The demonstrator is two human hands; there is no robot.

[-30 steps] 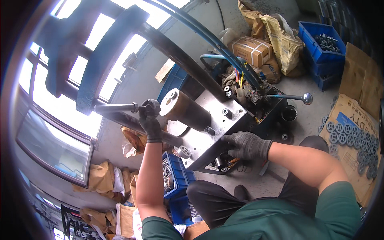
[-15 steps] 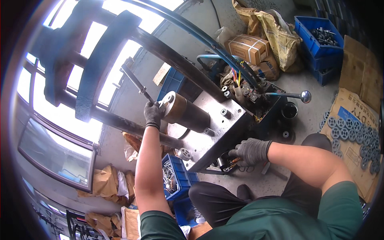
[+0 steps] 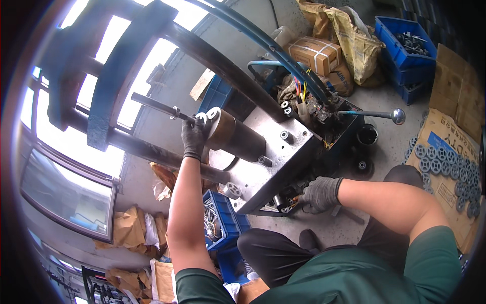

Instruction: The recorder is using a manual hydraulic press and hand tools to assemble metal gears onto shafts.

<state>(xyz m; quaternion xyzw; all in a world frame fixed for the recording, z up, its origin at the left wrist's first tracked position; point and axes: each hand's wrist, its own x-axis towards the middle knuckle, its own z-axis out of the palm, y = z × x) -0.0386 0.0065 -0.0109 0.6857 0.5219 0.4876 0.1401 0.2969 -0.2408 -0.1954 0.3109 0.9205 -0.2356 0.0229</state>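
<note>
My gloved left hand (image 3: 193, 138) is closed around one end of a metal shaft (image 3: 154, 105). A small ring (image 3: 175, 112) sits on the shaft just beyond my fingers. Beside that hand, a pale curved part (image 3: 201, 117) meets the top of a thick metal cylinder (image 3: 237, 138), which stands on the press table (image 3: 283, 164). My gloved right hand (image 3: 320, 194) is low at the table's near edge, fingers curled; anything in them is hidden. Just left of its fingertips lie a shiny cylindrical part (image 3: 278, 201) and small coppery bits (image 3: 290, 206).
Steel press columns (image 3: 223, 71) cross above the table. Short bushings (image 3: 286, 137) and a holed round part (image 3: 232, 190) stand on it. A ball-ended lever (image 3: 397, 116) juts right. Blue bins (image 3: 228, 223) flank my knee; grey wheels (image 3: 445, 162) cover cardboard at right.
The shaft in my left hand has swung lower, its free end now farther left and closer to level. My right hand has drawn slightly right, away from the coppery bits.
</note>
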